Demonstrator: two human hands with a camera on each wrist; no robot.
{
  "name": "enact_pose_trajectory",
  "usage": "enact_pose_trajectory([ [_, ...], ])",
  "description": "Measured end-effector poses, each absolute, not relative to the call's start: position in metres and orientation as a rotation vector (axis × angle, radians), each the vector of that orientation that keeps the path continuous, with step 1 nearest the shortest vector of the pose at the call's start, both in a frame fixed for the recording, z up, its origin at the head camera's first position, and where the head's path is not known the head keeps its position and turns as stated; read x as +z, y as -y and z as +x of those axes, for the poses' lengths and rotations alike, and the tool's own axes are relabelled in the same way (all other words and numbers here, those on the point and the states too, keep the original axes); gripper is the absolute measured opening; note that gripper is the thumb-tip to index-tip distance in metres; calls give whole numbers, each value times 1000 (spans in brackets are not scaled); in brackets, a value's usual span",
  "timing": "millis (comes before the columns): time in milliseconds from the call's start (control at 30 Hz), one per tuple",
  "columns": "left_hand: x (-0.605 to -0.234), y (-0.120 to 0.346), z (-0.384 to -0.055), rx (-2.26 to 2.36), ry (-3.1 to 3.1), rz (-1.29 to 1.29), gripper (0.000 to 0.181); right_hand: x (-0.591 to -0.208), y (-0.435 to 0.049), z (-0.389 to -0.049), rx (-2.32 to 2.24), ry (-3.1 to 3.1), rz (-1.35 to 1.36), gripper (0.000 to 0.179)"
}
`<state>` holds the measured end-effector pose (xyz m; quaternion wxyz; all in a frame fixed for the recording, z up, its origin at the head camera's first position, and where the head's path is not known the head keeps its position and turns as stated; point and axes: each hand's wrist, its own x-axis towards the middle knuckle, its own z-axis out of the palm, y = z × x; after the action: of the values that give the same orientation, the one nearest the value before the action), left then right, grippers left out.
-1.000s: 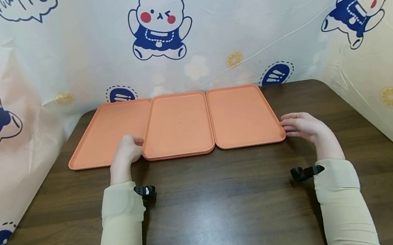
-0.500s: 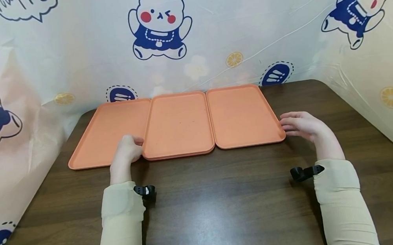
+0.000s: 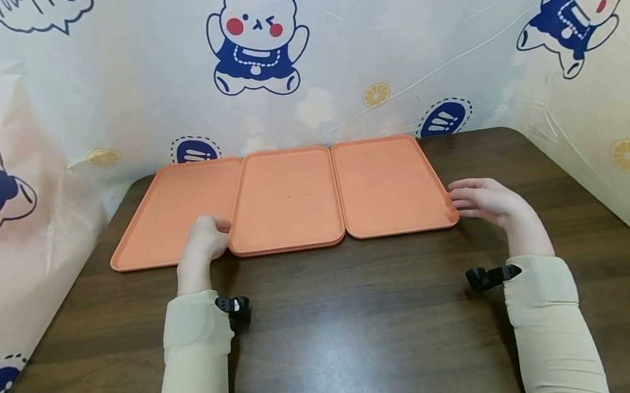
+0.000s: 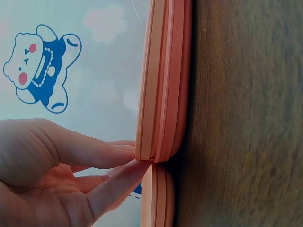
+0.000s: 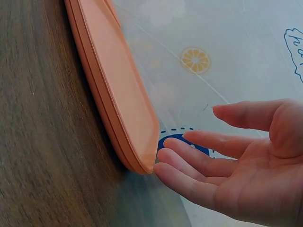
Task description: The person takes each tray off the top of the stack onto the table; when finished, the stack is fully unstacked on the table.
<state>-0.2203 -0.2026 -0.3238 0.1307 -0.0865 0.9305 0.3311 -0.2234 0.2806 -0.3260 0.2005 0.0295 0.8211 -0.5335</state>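
Three peach-orange rectangular trays lie side by side along the back of the table. My left hand (image 3: pixel 202 239) is over the front right part of the left tray (image 3: pixel 180 212). Its thumb and fingertips touch the left side of the middle tray (image 3: pixel 287 202), near its front corner. In the left wrist view, the middle tray (image 4: pixel 154 85) shows two stacked rims. At the far side, my right hand (image 3: pixel 489 202) has its fingers extended against the right edge of the right tray (image 3: pixel 394 186). The right wrist view shows those fingertips at the corner of the right tray (image 5: pixel 125 90), thumb apart.
The brown wooden table (image 3: pixel 362 331) stretches in front of the trays. A pale curtain (image 3: pixel 345 35) printed with bears and orange slices hangs behind and at both sides. Each sleeved wrist carries a small black camera mount (image 3: pixel 234 305).
The right hand's fingers have shifted very slightly away from me along the right tray's edge. The left hand and the trays look unmoved.
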Motion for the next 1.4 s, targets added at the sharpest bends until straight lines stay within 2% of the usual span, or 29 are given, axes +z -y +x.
enact_pose_trajectory([
  [1400,-325,202,-222,966,-2709,-246,45,-322,-263,-223,-1505,-2303,-12,58],
])
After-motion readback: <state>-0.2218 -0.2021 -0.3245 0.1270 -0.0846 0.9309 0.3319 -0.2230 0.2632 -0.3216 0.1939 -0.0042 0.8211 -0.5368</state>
